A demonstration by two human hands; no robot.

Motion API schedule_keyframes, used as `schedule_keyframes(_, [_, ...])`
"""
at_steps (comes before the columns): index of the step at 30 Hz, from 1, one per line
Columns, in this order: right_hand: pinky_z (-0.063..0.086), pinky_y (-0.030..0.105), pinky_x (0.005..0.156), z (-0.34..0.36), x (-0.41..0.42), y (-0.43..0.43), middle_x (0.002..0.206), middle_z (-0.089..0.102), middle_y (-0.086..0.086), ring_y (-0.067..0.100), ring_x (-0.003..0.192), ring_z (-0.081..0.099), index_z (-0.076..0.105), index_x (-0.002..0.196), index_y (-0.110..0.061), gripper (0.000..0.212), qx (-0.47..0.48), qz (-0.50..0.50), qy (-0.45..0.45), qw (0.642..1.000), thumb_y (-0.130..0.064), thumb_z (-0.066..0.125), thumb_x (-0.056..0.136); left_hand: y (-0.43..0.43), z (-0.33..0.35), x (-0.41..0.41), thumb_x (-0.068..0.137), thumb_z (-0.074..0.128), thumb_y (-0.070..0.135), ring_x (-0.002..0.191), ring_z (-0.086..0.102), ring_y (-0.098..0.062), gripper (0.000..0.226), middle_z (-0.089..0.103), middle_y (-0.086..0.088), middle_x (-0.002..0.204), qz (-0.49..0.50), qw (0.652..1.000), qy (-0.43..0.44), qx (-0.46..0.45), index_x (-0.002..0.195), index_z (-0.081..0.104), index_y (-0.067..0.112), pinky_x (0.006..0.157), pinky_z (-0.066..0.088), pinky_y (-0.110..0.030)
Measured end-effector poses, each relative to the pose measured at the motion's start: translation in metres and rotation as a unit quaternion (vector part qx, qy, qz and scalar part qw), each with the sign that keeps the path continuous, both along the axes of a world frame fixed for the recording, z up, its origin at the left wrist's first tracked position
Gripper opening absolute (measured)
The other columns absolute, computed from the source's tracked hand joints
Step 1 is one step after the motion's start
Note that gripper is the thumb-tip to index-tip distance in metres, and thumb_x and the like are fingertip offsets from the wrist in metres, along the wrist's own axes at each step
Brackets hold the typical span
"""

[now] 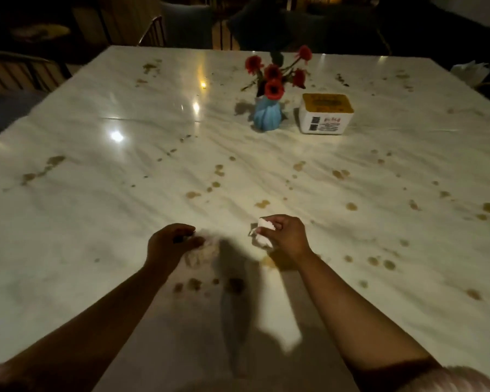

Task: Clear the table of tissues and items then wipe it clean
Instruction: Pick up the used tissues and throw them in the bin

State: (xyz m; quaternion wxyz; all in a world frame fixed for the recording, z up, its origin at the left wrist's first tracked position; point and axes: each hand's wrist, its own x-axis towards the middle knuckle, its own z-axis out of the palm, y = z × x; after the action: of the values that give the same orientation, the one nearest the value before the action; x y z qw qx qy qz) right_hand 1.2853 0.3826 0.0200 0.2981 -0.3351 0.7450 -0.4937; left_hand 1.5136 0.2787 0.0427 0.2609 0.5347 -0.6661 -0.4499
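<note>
Most of the view is filled by a pale marble table [125, 222], whose glossy top is marked all over by brown stains [193, 194]. Dark chairs [20, 72] are seen at its far and left edges. Toward the far side, right of the middle, a white box [326, 114] with a yellow lid is set upright. Just beside it on the left a ribbed blue vase [267, 116] is placed, and red flowers [273, 80] are held in it. Both forearms are stretched over the near part of the table. A crumpled white tissue [263, 239] is gripped in the curled fingers of the right hand [287, 236], just above the tabletop. The left hand [170, 244] is curled over a second tissue [203, 254], which lies blurred and in shadow on the table. Whether that tissue is actually gripped cannot be told.
</note>
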Motion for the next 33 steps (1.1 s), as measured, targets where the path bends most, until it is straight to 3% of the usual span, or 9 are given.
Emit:
schedule_keyframes(7, [0.039,0.001,0.059,0.005,0.148,-0.063,0.083,0.068,0.0,-0.019,0.06,0.056,0.074,0.092,-0.002,0.019,-0.039,-0.011,-0.009,0.999,-0.003,0.077,0.073,-0.089,0.011,0.142,0.068,0.082,0.013,0.08,0.057,-0.013,0.031,0.065,-0.002,0.088,0.012,0.999,-0.038,-0.032,0.096,0.068,0.008,0.058,0.038,0.0])
schedule_keyframes(12, [0.039,0.002,0.063,0.005,0.209,-0.103,0.081,0.07,-0.004,-0.016,0.066,0.058,0.075,0.088,-0.009,0.016,-0.033,0.03,0.011,0.999,-0.01,0.079,0.073,-0.115,0.008,0.209,0.07,0.081,0.014,0.084,0.059,-0.018,0.031,0.067,-0.007,0.092,0.058,0.997,-0.045,-0.025,0.098,0.069,0.007,0.075,0.041,-0.022])
schedule_keyframes(15, [0.038,0.0,0.063,0.005,0.235,-0.135,0.081,0.067,-0.003,-0.019,0.065,0.057,0.074,0.091,-0.004,0.02,-0.045,0.045,0.001,0.998,-0.006,0.079,0.072,-0.122,0.005,0.236,0.07,0.081,0.015,0.085,0.059,-0.02,0.032,0.065,-0.006,0.09,0.089,0.994,-0.046,-0.031,0.099,0.069,0.007,0.077,0.042,-0.026])
schedule_keyframes(23, [0.04,0.001,0.068,-0.008,0.303,-0.196,0.089,0.07,-0.001,0.001,0.078,0.06,0.074,0.093,-0.008,0.023,-0.029,0.095,0.026,0.995,-0.012,0.08,0.072,-0.154,-0.002,0.315,0.069,0.082,0.015,0.084,0.063,-0.021,0.028,0.067,-0.006,0.087,0.128,0.991,-0.025,-0.021,0.094,0.07,0.012,0.076,0.048,-0.03])
schedule_keyframes(29, [0.04,0.0,0.066,-0.011,0.354,-0.264,0.088,0.069,0.001,-0.02,0.069,0.057,0.073,0.093,-0.004,0.022,-0.053,0.034,0.016,0.998,-0.005,0.079,0.072,-0.223,0.0,0.381,0.072,0.079,0.013,0.08,0.06,-0.02,0.03,0.065,-0.007,0.086,0.1,0.994,-0.042,-0.019,0.099,0.069,0.008,0.071,0.041,-0.022])
schedule_keyframes(33, [0.043,0.003,0.067,-0.017,0.412,-0.305,0.088,0.067,-0.001,-0.019,0.069,0.058,0.072,0.095,-0.003,0.023,-0.066,-0.03,-0.002,0.997,-0.004,0.078,0.073,-0.281,0.011,0.433,0.074,0.078,0.015,0.079,0.058,-0.017,0.028,0.064,-0.005,0.088,0.043,0.997,-0.065,-0.029,0.099,0.067,0.01,0.068,0.042,-0.023])
